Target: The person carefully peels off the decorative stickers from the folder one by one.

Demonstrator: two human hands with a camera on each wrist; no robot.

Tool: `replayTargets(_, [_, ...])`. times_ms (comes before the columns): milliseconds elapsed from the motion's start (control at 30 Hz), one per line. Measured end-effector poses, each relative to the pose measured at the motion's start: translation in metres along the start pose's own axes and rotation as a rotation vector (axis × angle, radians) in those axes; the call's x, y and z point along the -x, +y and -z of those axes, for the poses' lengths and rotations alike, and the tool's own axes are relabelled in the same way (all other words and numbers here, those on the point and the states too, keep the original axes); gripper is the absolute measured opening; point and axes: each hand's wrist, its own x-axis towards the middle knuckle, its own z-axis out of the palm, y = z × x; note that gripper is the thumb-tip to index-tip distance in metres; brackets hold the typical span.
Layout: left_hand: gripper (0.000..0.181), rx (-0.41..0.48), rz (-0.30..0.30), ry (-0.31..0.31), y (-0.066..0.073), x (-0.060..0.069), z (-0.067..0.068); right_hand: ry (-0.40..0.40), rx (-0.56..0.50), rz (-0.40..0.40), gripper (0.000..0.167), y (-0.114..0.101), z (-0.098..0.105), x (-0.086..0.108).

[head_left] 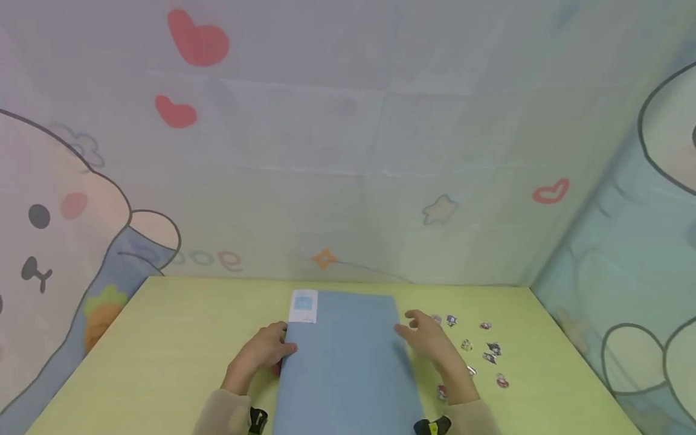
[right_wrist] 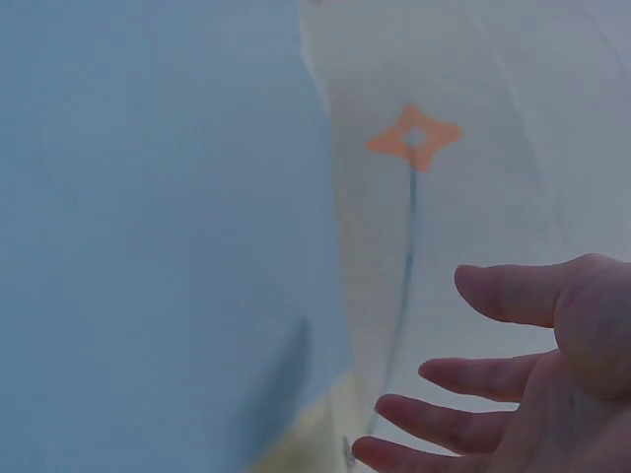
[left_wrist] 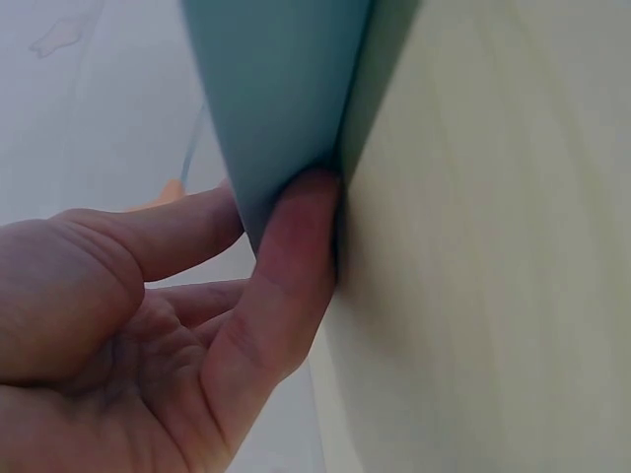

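Observation:
A large, flat blue folder point(head_left: 348, 362) with a white label point(head_left: 302, 306) at its far left corner lies lengthwise in front of me. At its left edge, my left hand point(head_left: 267, 347) pinches it, thumb over the top and fingers beneath. The left wrist view shows the blue folder point(left_wrist: 276, 89) raised off the table at that edge, fingertips tucked under it. Just beyond the right edge is my right hand point(head_left: 429, 341), its fingers spread. In the right wrist view that hand point(right_wrist: 552, 365) holds nothing and is apart from the folder.
Several small cartoon stickers point(head_left: 493, 348) lie scattered on the yellow-green table point(head_left: 163, 338), right of the folder and around the right forearm. A printed cloth backdrop point(head_left: 348, 151) rises behind the table's far edge, and another stands along the right side.

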Motion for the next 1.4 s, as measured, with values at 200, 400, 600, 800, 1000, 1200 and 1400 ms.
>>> replayTargets(200, [0.039, -0.006, 0.001, 0.007, -0.001, -0.001, -0.002, 0.018, -0.129, -0.112, 0.071, -0.005, -0.012, -0.006])
replayTargets(400, [0.041, 0.0, 0.0, 0.009, 0.0, 0.001, 0.0, 0.009, -0.23, -0.169, 0.084, -0.004, -0.013, -0.011])
replayTargets(600, [0.037, -0.019, -0.007, 0.007, -0.002, 0.002, -0.002, -0.008, -0.186, -0.171, 0.078, 0.011, -0.012, -0.008])
replayTargets(800, [0.037, -0.038, -0.011, 0.015, -0.003, 0.002, 0.001, -0.054, -0.123, -0.164, 0.064, 0.014, -0.007, -0.008])
replayTargets(1000, [0.041, -0.051, 0.002, 0.005, -0.002, 0.002, 0.002, -0.089, -0.174, -0.14, 0.053, 0.003, -0.001, -0.006])
replayTargets(1200, [0.045, -0.06, 0.014, 0.003, 0.001, 0.005, 0.005, -0.097, -0.219, -0.098, 0.033, -0.008, 0.007, -0.002])
replayTargets(1400, [0.049, -0.038, 0.012, -0.001, 0.001, 0.008, 0.006, -0.147, -0.28, -0.036, 0.021, -0.019, 0.012, 0.002])
